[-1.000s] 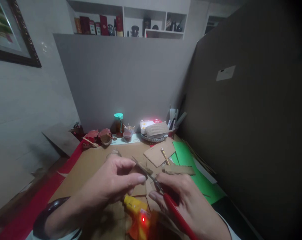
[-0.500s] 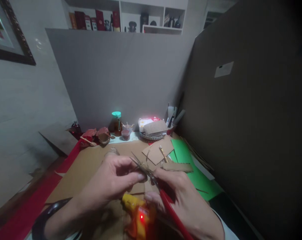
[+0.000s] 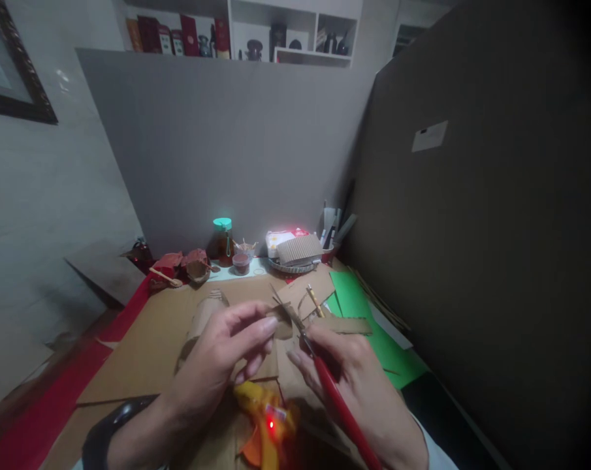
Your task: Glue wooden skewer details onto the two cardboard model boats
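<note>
Your single view looks from your head, facing forward and down across the counter (image 3: 121,320), from above its near side. Your left hand (image 3: 224,346) and right hand (image 3: 356,375) reach in from the bottom edge, nearest the camera. The grey panel (image 3: 226,150) stands beyond, facing you; the shelf (image 3: 256,16) tops the frame. The dark panel (image 3: 471,228) fills your right side.

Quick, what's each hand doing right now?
Left hand: closed, pinching a small brown piece.
Right hand: closed around red-handled scissors.
</note>
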A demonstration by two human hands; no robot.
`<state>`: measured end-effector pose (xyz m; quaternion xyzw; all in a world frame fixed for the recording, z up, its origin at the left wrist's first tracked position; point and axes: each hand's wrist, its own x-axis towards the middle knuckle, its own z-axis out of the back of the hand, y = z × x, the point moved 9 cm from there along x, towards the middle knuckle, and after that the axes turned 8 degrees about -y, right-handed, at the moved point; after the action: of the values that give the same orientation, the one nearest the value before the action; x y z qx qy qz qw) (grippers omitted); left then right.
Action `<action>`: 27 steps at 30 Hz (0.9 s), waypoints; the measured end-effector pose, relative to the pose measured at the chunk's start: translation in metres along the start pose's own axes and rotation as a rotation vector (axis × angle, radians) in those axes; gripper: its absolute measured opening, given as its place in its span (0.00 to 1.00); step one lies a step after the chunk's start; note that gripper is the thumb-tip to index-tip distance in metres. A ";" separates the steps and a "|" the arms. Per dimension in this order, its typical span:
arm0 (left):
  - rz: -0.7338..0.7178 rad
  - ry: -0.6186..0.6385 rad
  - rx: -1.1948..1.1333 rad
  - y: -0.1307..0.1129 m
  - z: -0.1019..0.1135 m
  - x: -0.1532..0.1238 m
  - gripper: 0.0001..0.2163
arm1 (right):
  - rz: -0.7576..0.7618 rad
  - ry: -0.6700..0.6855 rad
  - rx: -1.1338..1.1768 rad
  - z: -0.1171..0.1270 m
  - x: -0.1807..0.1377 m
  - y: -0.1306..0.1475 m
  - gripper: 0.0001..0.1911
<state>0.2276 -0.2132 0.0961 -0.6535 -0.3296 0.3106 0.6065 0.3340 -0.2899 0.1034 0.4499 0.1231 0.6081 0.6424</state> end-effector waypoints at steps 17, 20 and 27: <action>0.037 0.043 0.243 0.024 -0.010 0.007 0.14 | -0.082 0.017 0.054 -0.011 0.001 -0.019 0.21; 0.051 0.079 0.202 0.022 -0.013 0.005 0.13 | -0.114 -0.017 0.082 -0.004 0.003 -0.022 0.21; 0.189 0.208 0.229 0.026 -0.021 -0.007 0.12 | -0.153 0.080 0.480 0.006 0.004 -0.013 0.21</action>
<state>0.2421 -0.2326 0.0715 -0.6368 -0.1647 0.3323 0.6760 0.3476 -0.2867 0.0986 0.5543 0.3229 0.5285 0.5561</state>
